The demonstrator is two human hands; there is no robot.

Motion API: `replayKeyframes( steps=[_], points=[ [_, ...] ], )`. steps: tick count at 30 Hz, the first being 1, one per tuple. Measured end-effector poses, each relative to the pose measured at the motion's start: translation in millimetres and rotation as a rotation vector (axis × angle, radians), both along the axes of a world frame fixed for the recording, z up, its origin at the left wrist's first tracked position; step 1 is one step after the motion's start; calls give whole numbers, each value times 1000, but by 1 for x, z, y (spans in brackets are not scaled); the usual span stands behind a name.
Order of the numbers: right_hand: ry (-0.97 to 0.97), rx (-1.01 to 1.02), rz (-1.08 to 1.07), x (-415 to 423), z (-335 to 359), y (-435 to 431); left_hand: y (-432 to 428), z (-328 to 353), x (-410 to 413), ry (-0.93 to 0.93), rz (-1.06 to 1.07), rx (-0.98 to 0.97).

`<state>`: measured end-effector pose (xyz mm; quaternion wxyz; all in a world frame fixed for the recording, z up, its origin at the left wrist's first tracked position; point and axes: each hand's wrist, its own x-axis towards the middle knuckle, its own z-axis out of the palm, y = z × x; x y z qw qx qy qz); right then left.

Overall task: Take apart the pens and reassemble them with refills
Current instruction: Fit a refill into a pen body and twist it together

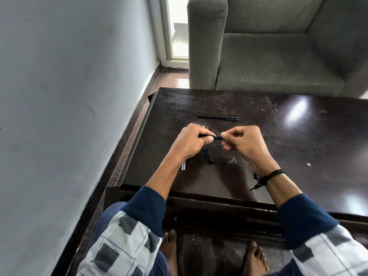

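- The left hand (192,142) is clenched round one end of a slim dark blue plastic pen (218,137), with the thumb laid along the barrel. The hand hides most of that end.
- The right hand (243,143) pinches the pen's other end between thumb and forefinger, with the remaining fingers curled.
- The held pen lies roughly level, raised above the near-left part of the dark glossy wooden table (298,136). Only a short stretch shows between the two hands.
- A second slim dark pen (218,117) lies flat on the table beyond the hands, apart from them, running left to right.
- A short black pen cap (208,155) lies on the table just nearer than the hands, between the wrists and touching neither.
- Some thin pale refills (183,165) lie on the table beside the left wrist (the wrist covers their upper part, so the count cannot be told).
- A small dark piece (255,175) shows at the right wrist, mostly hidden, and what it is cannot be told.
- A black cord bracelet (272,175) sits on the right wrist.
- A grey upholstered sofa (278,56) stands beyond the table's far edge.
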<state>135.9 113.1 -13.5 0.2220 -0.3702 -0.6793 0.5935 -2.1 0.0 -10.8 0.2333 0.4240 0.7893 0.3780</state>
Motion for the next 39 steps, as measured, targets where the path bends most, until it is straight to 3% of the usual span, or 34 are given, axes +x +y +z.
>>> replayKeyframes(
  steps=[30,39],
  points=[
    [32,6,82,4,4,2,2,-2,1,-52,10,20],
    [14,-15,-5,0,-4,3,3,-5,3,-43,10,7]
  ],
)
